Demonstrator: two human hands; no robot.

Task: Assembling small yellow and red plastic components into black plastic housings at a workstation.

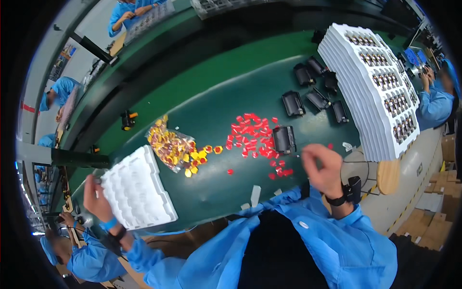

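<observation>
My left hand (97, 201) is at the left edge of a white moulded tray (137, 188), its fingers bent together. A small greyish bit shows at their tips, too blurred to name. On the other side, my right hand (326, 168) hovers over the green table (207, 185), thumb and forefinger curled into a pinch; whatever may be in it is hidden. Just left of that hand sits a black plastic housing (284, 139), beside a spread of small red pieces (250, 132). Yellow caps (195, 161) with reddish centres spill from a clear plastic bag (166, 143).
Several more black housings (293, 103) lie at the back right. Next to them rises a stack of white trays (356, 96), its top one filled with metal parts. A conveyor (149, 103) runs behind the table. Co-workers in blue (435, 103) sit right and left.
</observation>
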